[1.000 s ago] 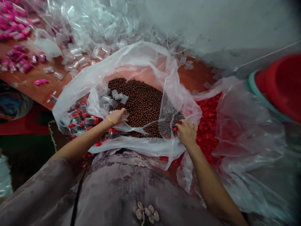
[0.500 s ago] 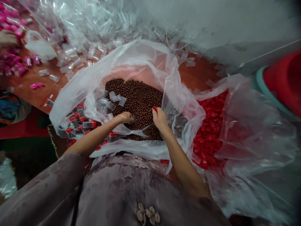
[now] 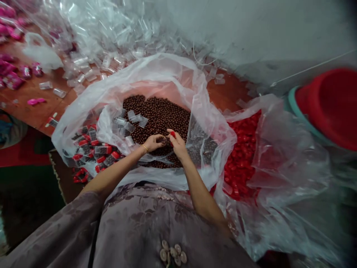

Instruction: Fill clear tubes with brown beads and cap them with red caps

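Right hand point(image 3: 179, 145) clamped on small red plastic cap point(image 3: 172, 134), likely light, stiff: pinch sides; can't tell left hand point(image 3: 153, 143) grip from here

From where I sit, I can read no text, label, brand, number or sign anywhere in view.
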Available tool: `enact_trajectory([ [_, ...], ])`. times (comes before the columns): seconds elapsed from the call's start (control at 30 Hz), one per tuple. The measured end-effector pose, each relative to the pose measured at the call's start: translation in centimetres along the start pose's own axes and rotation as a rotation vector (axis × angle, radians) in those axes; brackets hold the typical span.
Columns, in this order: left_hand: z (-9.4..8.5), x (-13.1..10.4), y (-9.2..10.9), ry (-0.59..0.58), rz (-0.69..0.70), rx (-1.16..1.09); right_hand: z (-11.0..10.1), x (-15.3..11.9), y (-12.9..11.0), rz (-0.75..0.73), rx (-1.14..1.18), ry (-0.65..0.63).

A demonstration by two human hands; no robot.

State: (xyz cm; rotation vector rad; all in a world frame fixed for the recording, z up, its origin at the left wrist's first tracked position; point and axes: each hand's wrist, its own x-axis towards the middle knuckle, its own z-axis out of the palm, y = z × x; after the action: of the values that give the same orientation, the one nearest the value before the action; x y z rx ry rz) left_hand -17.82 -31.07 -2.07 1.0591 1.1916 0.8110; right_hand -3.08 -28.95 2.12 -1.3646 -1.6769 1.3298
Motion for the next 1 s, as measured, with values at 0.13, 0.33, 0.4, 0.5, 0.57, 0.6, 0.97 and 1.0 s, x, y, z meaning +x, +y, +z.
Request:
enact_trajectory([
  [0.13,-0.3,-0.9,1.7,-0.033,0.1,-0.133,-2.0,-1.8,-1.4,0.147,0.19,0.204],
  [0.33,-0.3,-1.8,3.3,-0.038,0.066,-0.293,-2.5,-3.9,-2.9,0.42,0.562,0.026],
  [0.4,-0.2,-2.1,3.5,-0.075,0.071,-0.292,-2.2,-4.2,-3.1,0.424,0.586,0.041],
  [0.5,-0.1,-2.5,3.6,-0.115,0.095,-0.307,-1.8,-4.3,-3.1,0.37,0.402,0.116],
  [0.57,-0.2,-2.7,3.6,-0.118,0.119,-0.332,-1.7,-4.3,-2.9,0.306,0.244,0.15],
  [0.6,-0.3,-2.8,3.6,-0.119,0.131,-0.346,-1.8,-4.2,-2.8,0.277,0.186,0.152],
  [0.97,-1.8,-3.1,2.7,-0.044,0.137,-0.336,0.5,-1.2,-0.5,0.245,-0.903,-0.181],
  [1.0,-1.9,-3.1,2.5,-0.017,0.134,-0.354,0.7,-0.9,-0.2,0.252,-0.913,-0.201],
])
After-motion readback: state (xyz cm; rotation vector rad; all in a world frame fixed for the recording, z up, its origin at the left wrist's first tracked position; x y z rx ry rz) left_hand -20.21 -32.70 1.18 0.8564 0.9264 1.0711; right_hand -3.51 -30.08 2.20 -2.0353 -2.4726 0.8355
